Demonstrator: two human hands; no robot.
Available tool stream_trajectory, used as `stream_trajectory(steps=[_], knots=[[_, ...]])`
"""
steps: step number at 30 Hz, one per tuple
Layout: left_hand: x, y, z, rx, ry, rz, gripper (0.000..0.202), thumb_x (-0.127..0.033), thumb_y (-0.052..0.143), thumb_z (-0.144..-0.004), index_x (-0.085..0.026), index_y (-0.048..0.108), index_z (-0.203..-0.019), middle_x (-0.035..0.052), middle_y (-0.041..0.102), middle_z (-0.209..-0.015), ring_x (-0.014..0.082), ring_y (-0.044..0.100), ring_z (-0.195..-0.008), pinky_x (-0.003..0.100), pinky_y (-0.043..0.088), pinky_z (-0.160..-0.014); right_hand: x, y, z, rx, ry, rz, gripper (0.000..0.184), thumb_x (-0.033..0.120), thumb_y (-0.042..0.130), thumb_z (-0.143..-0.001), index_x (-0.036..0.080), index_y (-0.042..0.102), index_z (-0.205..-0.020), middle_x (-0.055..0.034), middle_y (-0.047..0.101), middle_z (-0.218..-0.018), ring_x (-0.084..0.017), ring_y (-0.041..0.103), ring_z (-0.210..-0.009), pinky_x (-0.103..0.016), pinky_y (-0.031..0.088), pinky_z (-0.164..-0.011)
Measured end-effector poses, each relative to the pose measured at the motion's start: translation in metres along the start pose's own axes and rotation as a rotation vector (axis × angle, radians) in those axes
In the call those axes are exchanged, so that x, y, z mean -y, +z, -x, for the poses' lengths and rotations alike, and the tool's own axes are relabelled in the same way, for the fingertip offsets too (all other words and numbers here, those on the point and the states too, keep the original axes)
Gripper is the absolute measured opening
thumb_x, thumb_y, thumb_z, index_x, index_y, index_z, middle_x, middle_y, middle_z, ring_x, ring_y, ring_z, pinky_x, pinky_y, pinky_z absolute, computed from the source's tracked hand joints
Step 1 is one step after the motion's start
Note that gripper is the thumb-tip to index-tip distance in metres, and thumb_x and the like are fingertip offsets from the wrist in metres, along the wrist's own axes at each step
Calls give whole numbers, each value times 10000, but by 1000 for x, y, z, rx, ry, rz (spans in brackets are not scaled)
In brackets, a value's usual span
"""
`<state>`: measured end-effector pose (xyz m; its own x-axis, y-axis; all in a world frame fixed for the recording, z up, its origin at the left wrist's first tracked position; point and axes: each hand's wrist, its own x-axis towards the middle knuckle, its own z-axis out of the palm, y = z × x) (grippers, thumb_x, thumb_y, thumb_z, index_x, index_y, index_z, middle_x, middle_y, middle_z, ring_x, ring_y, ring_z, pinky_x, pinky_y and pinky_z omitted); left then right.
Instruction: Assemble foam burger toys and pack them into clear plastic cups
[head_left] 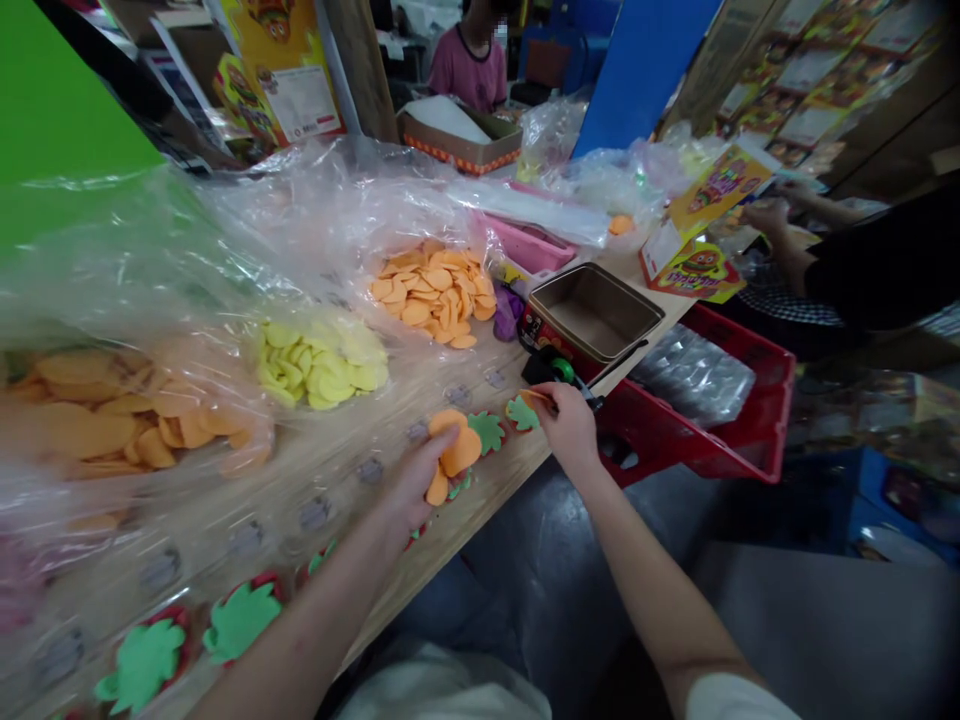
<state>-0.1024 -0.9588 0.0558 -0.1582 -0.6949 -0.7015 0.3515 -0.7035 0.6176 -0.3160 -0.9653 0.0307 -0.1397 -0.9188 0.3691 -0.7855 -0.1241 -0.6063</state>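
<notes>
My left hand [412, 485] is shut on a small bunch of orange foam discs [454, 450] above the wooden table [499, 490]. My right hand [568, 428] pinches a thin orange foam piece [536, 398] against a green foam leaf [523, 413]. Another green foam leaf [487, 430] lies between my hands. Rows of round grey pieces [369, 470] and larger green leaves on red backing [241, 620] run along the table. Clear plastic holds piles of orange discs [433, 293], yellow discs [321, 362] and larger orange discs [112, 425].
An open metal tin [592, 312] and a tape dispenser [559, 370] stand beyond my right hand. Past the table edge, a red crate [709, 425] holds plastic packets. A co-worker's hand [769, 217] works at the right; another person [471, 65] stands behind.
</notes>
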Motion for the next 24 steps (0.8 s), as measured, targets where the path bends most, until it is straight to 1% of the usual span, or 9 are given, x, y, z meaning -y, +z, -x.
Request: stream_trajectory(steps=[2,4,6,9,12,16,20,22,24], knots=[[1,0,3,34,11,-55,258,-296,651,-699,-162,577,-907,31,623,-775,100,567,-542,180,428,-409,-5,10,-1,48,-212,244,135,213,538,-817,199,625,-920,-62,635,-940,-217,511,-965,-374,371,-870],[3,-3,5,64,26,-94,267,-328,632,-713,-161,575,-912,27,613,-741,95,538,-502,176,385,-379,-11,18,5,113,-348,398,165,195,555,-811,215,624,-960,-61,634,-999,-228,492,-1014,-386,351,-888],[5,-5,6,72,36,-110,278,-338,627,-716,-169,575,-930,23,610,-735,97,531,-503,172,363,-373,-17,21,15,154,-416,448,204,192,538,-826,221,609,-1014,-56,624,-1065,-217,487,-1050,-374,345,-905],[5,-6,8,70,29,-106,303,-333,639,-709,-184,574,-966,27,617,-796,102,553,-565,174,396,-420,-25,18,28,165,-456,433,288,162,476,-855,217,559,-1125,-48,606,-1136,-190,469,-1125,-365,317,-964],[3,-1,14,61,3,-97,292,-319,638,-714,-185,574,-966,45,619,-874,118,574,-647,182,430,-466,-24,11,39,148,-443,444,422,102,423,-840,180,458,-1253,-68,526,-1258,-209,348,-1257,-405,279,-1013],[0,8,26,95,-60,-96,274,-312,586,-764,-198,568,-1013,59,615,-1025,160,590,-818,201,470,-528,-19,9,57,113,-364,493,495,69,388,-816,151,405,-1304,-79,409,-1362,-250,185,-1333,-446,259,-1028],[1,9,32,132,-102,-87,304,-306,558,-786,-173,549,-1059,87,594,-1110,202,577,-938,257,514,-616,-18,17,67,197,-337,469,542,44,397,-793,178,391,-1318,-57,426,-1352,-260,199,-1327,-469,236,-1040],[2,7,34,146,-92,-85,308,-284,573,-776,-180,546,-1064,89,590,-1122,216,565,-986,275,525,-654,-14,18,67,166,-260,389,544,30,394,-783,173,407,-1308,-74,432,-1345,-268,208,-1323,-494,227,-1039],[3,5,35,152,-68,-59,317,-277,590,-765,-204,544,-1070,76,592,-1123,216,563,-1005,278,531,-676,-3,18,68,106,-140,198,509,63,402,-794,172,430,-1290,-92,440,-1335,-269,265,-1300,-496,253,-1027]])
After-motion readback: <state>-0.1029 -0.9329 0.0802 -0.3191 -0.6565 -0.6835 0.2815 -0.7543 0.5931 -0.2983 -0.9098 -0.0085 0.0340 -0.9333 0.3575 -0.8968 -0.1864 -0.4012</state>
